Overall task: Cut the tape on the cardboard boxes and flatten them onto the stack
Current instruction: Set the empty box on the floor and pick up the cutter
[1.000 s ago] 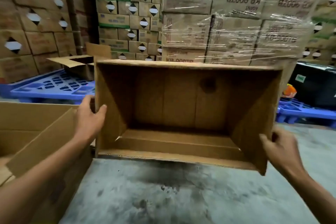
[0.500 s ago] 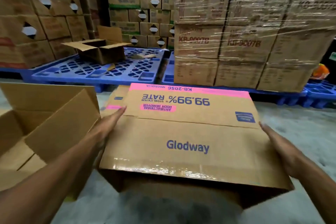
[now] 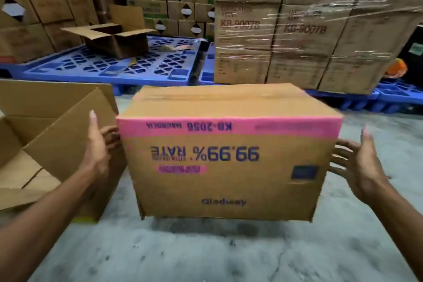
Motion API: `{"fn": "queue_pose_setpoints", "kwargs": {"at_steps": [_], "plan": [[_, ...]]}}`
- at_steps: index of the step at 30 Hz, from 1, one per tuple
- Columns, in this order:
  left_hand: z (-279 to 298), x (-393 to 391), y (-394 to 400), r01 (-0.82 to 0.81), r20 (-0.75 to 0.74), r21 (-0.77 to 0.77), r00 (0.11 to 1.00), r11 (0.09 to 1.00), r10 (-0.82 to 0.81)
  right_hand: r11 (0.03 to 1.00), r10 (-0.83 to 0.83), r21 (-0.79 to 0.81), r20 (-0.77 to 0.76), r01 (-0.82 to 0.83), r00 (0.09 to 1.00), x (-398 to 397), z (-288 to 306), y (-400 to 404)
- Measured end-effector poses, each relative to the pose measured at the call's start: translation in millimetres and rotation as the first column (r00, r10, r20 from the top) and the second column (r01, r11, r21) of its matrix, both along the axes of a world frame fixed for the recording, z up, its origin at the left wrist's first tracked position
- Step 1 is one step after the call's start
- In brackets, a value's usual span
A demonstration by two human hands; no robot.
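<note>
Between open hands (image 3: 100,151) (image 3: 361,167): rectangular cardboard box (image 3: 229,162), pink band, inverted.

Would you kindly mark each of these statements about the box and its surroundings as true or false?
1. The printing on the near face of the cardboard box reads upside down. True.
2. The band along the top edge of that face is green. False: it is pink.
3. The left hand touches the box's left side. True.
4. The right hand holds a knife. False: it is empty, fingers spread, beside the box's right side.
5. An open box sits on the blue pallet behind. True.
6. The stacked cartons at the right rear are bare of wrapping. False: clear plastic film covers them.
</note>
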State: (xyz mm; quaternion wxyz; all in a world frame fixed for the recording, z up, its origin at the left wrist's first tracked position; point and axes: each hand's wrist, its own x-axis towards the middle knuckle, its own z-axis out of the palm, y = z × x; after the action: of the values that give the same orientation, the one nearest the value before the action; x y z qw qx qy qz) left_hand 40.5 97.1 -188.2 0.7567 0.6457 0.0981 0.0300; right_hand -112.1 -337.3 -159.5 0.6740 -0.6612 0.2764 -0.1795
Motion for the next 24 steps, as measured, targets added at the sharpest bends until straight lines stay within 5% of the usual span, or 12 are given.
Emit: {"fn": "queue_pose_setpoints", "kwargs": {"at_steps": [3, 7, 9, 10, 11, 13, 16, 19, 21, 24], "plan": [[-0.2, -9.2, -12.8, 0.098, 0.0, 0.074, 0.995, 0.992, -0.098, 0.999, 0.047, -0.022, -0.043, -0.048, 0.998, -5.5, -13.4, 15.2], [2.5, -9.9, -21.1, -0.04, 0.093, 0.58, 0.996, 0.813, -0.017, 0.961, -0.08, -0.269, -0.059, 0.062, 0.995, -3.7, -23.1, 24.8], [7.4, -9.6, -21.9, -0.074, 0.135, 0.813, 0.989, 0.577, -0.063, 0.774, -0.197, -0.604, 0.051, 0.187, 0.979, -7.4, -25.1, 33.1], [12.0, -11.8, -27.8, -0.1, 0.171, 0.899, 0.976, 0.427, -0.133, 0.591, -0.185, -0.769, 0.166, 0.244, 0.969, -9.4, -24.4, 42.2], [17.1, -16.0, -37.8, -0.118, 0.197, 0.942, 0.953, 0.315, -0.229, 0.397, -0.085, -0.873, 0.274, 0.285, 0.958, -11.5, -25.3, 56.0], [30.0, -32.4, -68.4, -0.078, 0.175, 0.969, 0.886, 0.235, -0.429, 0.212, 0.253, -0.942, 0.311, 0.262, 0.916, -16.7, -33.8, 95.3], [32.2, -55.8, -113.5, -0.075, 0.134, 0.99, 0.729, 0.115, -0.672, -0.008, 0.57, -0.992, -0.105, -0.122, 0.815, -29.2, -73.4, 149.1], [20.2, -76.4, -145.2, -0.105, 0.066, 0.994, 0.597, 0.003, -0.8, -0.245, 0.444, -0.644, -0.739, -0.725, 0.506, -40.3, -139.6, 175.5], [5.3, -83.1, -156.7, -0.147, 0.033, 0.987, 0.576, -0.064, -0.817, -0.313, 0.355, -0.424, -0.882, -0.85, 0.309, -49.2, -175.7, 177.9], [-9.6, -83.8, -158.6, -0.304, 0.082, 0.945, 0.573, -0.119, -0.815, -0.327, 0.343, -0.347, -0.91, -0.879, 0.232, -57.8, -201.2, 179.3]]}}
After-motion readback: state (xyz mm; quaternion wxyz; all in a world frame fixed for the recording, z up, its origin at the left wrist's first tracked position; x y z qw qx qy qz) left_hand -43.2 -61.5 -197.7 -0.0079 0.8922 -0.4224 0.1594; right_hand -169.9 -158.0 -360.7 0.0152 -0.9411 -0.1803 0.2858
